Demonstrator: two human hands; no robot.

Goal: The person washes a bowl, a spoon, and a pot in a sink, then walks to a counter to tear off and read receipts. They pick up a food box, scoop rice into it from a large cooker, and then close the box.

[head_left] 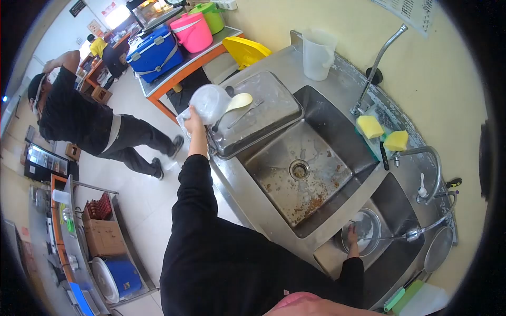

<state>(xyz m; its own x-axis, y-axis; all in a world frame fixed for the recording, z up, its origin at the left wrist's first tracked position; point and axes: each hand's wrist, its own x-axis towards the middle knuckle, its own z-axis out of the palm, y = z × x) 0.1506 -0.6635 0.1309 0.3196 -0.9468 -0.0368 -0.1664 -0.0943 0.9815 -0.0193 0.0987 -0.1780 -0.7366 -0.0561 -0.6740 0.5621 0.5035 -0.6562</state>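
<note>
My left hand [194, 122] is closed on the edge of a translucent plastic container [209, 104], held at the left end of a metal tray [274, 100]. On that tray lie a pale ladle [240, 101], a fork [254, 108] and dark utensils. My right hand [352, 237] is down in the right sink basin at the left side of a round metal bowl [370, 230]. Its fingers reach inside the rim, partly hidden, and whether they hold anything is unclear. A spray hose head [412, 235] points across the bowl.
The larger sink basin [298, 169] has food bits around its drain. Yellow sponges [370, 127], a faucet [435, 158] and a white pitcher [318, 55] stand along the wall side. A person in black [79, 116] walks at the left; another person [108, 52] is farther back.
</note>
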